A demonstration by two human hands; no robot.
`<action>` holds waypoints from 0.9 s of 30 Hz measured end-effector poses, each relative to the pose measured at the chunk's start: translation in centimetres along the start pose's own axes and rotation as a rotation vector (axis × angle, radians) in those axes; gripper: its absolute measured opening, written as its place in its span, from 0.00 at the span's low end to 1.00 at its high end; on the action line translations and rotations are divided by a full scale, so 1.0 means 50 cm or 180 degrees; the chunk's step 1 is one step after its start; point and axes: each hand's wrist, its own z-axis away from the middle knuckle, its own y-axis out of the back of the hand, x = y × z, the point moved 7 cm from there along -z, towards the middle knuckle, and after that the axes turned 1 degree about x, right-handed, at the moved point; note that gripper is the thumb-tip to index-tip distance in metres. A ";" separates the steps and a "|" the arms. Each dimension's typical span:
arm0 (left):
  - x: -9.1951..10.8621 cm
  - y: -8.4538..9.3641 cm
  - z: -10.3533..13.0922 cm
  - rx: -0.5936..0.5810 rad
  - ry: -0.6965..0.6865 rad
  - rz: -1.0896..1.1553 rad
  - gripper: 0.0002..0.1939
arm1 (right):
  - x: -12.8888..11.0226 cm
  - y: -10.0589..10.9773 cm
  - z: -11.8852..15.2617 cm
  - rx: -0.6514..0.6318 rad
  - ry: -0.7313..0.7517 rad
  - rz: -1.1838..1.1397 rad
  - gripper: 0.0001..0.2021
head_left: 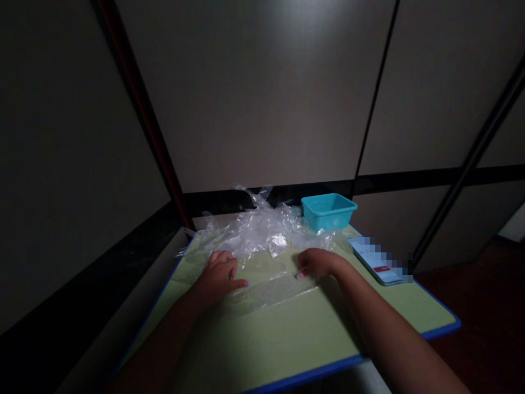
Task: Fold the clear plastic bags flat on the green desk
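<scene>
A long clear plastic bag (273, 293) lies flat on the table between my two hands. My left hand (219, 276) rests at the bag's left end, thumb stretched out towards it and apart from the loosely bent fingers, and appears to hold nothing. At the bag's right end my right hand (320, 262) is closed, fingers pointing down. Under its fingertips shows a small pink-and-white piece (301, 274), too small to name. Just beyond both hands spreads a crumpled heap of clear plastic bags (258, 224).
A turquoise plastic basin (330, 213) stands at the back right. A flat, phone-like thing (379, 262), partly blurred out, lies near the right edge. The yellow-green tabletop (262, 350) has a blue rim. Panelled doors (262, 109) rise directly behind.
</scene>
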 end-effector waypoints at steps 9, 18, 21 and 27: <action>-0.008 -0.009 -0.002 0.0004 -0.0004 -0.0023 0.18 | 0.019 0.010 0.011 -0.0089 -0.0346 0.0273 0.16; -0.002 -0.009 -0.001 0.0046 -0.0020 -0.0053 0.15 | -0.006 -0.001 0.007 -0.0181 0.0008 0.0321 0.18; 0.003 -0.005 0.000 0.0107 -0.0069 -0.0085 0.15 | -0.023 -0.009 0.002 -0.0102 0.0295 0.0274 0.17; 0.008 0.010 -0.001 0.0299 -0.0060 -0.0223 0.15 | -0.005 -0.004 0.000 -0.0028 0.0081 0.0282 0.14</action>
